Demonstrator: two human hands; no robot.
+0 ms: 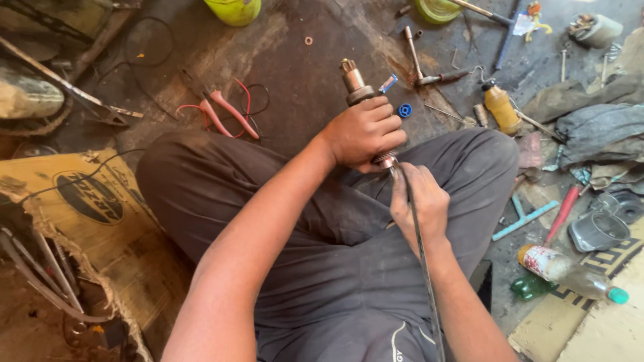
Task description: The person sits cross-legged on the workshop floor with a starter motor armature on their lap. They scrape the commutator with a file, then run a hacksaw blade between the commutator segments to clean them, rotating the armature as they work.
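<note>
Tightly, left hand (363, 132) grips motor shaft (359, 90); floor (302, 74) cluttered.

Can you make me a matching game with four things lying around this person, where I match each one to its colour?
Things:
1. pliers handles
2. small ring on the floor
3. squeeze bottle
4. cap of the lying plastic bottle

Colours:
A. blue
B. amber-yellow
C. green
D. pink

Pairs: 1-D, 2-A, 3-B, 4-C
</note>
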